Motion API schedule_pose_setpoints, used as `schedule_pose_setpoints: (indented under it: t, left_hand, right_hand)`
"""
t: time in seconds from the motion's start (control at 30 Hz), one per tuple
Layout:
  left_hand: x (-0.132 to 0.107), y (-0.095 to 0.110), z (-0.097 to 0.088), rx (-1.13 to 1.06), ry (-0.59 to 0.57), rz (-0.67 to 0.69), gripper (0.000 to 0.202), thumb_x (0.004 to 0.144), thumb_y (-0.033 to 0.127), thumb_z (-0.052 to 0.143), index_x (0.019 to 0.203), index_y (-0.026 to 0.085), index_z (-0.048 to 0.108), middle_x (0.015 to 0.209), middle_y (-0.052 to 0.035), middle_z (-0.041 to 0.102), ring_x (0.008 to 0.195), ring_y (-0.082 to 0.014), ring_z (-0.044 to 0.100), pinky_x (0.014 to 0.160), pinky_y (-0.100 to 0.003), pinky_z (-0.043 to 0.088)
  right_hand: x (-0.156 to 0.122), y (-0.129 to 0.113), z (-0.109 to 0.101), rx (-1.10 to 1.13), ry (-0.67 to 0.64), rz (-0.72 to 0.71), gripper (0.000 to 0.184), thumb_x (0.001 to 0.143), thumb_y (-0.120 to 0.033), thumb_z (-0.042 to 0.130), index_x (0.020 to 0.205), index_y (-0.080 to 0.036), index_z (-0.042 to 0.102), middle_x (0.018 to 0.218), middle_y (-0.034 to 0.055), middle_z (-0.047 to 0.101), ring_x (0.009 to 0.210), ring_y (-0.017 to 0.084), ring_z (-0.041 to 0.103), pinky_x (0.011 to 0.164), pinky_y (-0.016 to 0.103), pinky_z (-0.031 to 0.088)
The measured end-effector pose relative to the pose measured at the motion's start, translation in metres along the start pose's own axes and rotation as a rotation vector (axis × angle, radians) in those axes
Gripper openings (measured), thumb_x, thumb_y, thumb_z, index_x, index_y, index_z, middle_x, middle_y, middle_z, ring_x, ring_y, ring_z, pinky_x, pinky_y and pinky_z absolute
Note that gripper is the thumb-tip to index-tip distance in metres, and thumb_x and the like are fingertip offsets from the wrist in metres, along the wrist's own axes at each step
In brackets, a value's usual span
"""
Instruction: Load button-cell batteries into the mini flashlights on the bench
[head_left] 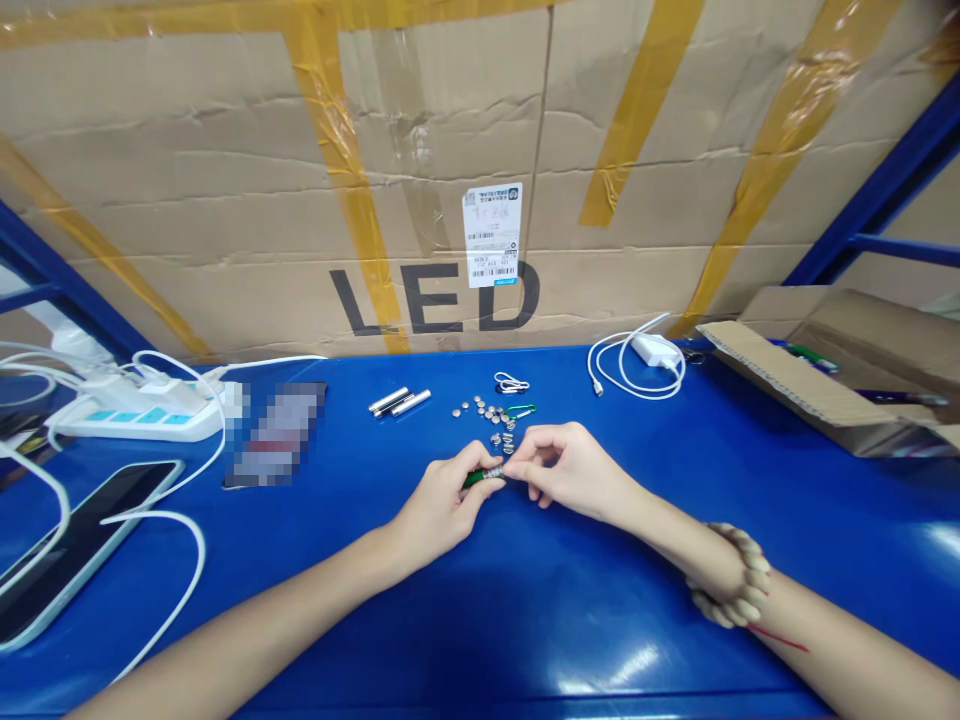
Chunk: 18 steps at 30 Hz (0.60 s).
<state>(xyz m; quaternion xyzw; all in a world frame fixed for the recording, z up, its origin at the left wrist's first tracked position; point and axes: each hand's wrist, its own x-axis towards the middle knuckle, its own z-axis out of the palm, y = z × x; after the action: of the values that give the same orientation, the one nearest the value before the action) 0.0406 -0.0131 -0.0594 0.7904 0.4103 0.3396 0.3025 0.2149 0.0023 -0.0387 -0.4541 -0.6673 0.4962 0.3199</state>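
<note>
Between the thumb and fingers of my left hand (442,495) is a small green tube (475,478) with a silvery section at its right end. My right hand (566,470) is closed in a pinch at that silvery end; whatever its fingertips hold is hidden. Just beyond my hands lie several small round button cells (489,412), some of them on edge in a short row. A green carabiner clip (521,411) and a silver one (511,382) are beside them. Farther left, a few silver and black tubes (400,401) lie together on the blue table (420,640).
A white power strip (142,415) with cables, a phone (82,550) and a blurred-out flat object (277,435) are at the left. At back right are a coiled white cable (637,365) and an open cardboard box (795,390). A large taped carton (450,130) stands behind the table.
</note>
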Motion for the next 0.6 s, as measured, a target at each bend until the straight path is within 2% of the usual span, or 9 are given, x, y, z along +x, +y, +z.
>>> schedule_pose_setpoints:
  t: [0.1, 0.2, 0.3, 0.4, 0.43, 0.5, 0.53, 0.6]
  left_hand:
    - [0.0, 0.001, 0.002, -0.019, 0.028, -0.03, 0.011, 0.084, 0.024, 0.046, 0.078, 0.016, 0.043, 0.066, 0.0022, 0.056, 0.056, -0.0083, 0.049, 0.054, -0.017, 0.036]
    - [0.002, 0.003, 0.002, -0.056, 0.044, -0.06, 0.011, 0.084, 0.025, 0.046, 0.08, 0.016, 0.044, 0.069, 0.0008, 0.059, 0.062, -0.0102, 0.054, 0.06, -0.019, 0.039]
    - [0.006, 0.005, 0.001, -0.077, 0.071, -0.078, 0.014, 0.085, 0.028, 0.045, 0.089, 0.015, 0.048, 0.07, -0.0005, 0.06, 0.067, -0.012, 0.057, 0.065, -0.021, 0.041]
    - [0.009, 0.005, -0.002, -0.072, 0.118, -0.094, 0.019, 0.085, 0.031, 0.044, 0.094, 0.015, 0.05, 0.07, -0.0009, 0.06, 0.067, -0.0124, 0.056, 0.066, -0.022, 0.041]
    - [0.01, 0.005, -0.003, -0.066, 0.129, -0.108, 0.02, 0.085, 0.032, 0.044, 0.094, 0.015, 0.05, 0.07, -0.0009, 0.059, 0.067, -0.0124, 0.056, 0.066, -0.022, 0.041]
    - [0.01, 0.005, -0.005, -0.047, 0.163, -0.126, 0.022, 0.085, 0.035, 0.044, 0.094, 0.015, 0.05, 0.068, -0.0004, 0.058, 0.066, -0.0125, 0.054, 0.064, -0.022, 0.039]
    - [0.01, 0.004, -0.006, -0.038, 0.167, -0.122, 0.023, 0.085, 0.036, 0.044, 0.094, 0.015, 0.049, 0.068, -0.0004, 0.058, 0.066, -0.0127, 0.054, 0.063, -0.022, 0.039]
    - [0.01, 0.003, -0.007, -0.014, 0.169, -0.103, 0.025, 0.085, 0.039, 0.044, 0.094, 0.016, 0.049, 0.068, -0.0004, 0.058, 0.067, -0.013, 0.054, 0.064, -0.022, 0.039]
  right_hand:
    - [0.0, -0.002, 0.002, 0.014, 0.047, -0.033, 0.034, 0.061, -0.04, 0.072, 0.066, -0.01, 0.056, 0.047, 0.0002, 0.053, 0.039, 0.01, 0.051, 0.038, 0.019, 0.044]
    - [0.002, -0.002, -0.002, -0.035, 0.065, -0.068, 0.032, 0.066, -0.04, 0.068, 0.069, -0.011, 0.057, 0.047, -0.0002, 0.053, 0.039, 0.01, 0.051, 0.037, 0.019, 0.043]
    - [0.007, 0.001, -0.018, -0.282, 0.144, -0.155, 0.027, 0.078, -0.039, 0.059, 0.075, -0.012, 0.059, 0.056, 0.0014, 0.058, 0.045, 0.011, 0.055, 0.043, 0.02, 0.042]
    - [0.011, 0.005, -0.04, -0.863, 0.225, -0.209, 0.021, 0.08, -0.037, 0.059, 0.075, -0.017, 0.063, 0.083, 0.0028, 0.064, 0.07, 0.015, 0.06, 0.059, 0.024, 0.042]
    - [0.012, 0.007, -0.046, -0.922, 0.228, -0.181, 0.017, 0.078, -0.034, 0.062, 0.073, -0.017, 0.064, 0.083, 0.0033, 0.064, 0.077, 0.019, 0.06, 0.059, 0.026, 0.04]
    - [0.011, 0.007, -0.054, -0.957, 0.229, -0.146, 0.014, 0.075, -0.032, 0.065, 0.07, -0.019, 0.065, 0.076, 0.0017, 0.065, 0.077, 0.02, 0.06, 0.058, 0.026, 0.038]
    - [0.01, 0.006, -0.056, -0.964, 0.238, -0.135, 0.012, 0.076, -0.032, 0.065, 0.074, -0.02, 0.066, 0.076, 0.0007, 0.065, 0.077, 0.019, 0.061, 0.057, 0.025, 0.037]
    - [0.004, -0.003, -0.061, -0.966, 0.295, -0.128, 0.024, 0.076, -0.04, 0.063, 0.091, -0.022, 0.066, 0.079, 0.0002, 0.066, 0.081, 0.019, 0.06, 0.059, 0.025, 0.038]
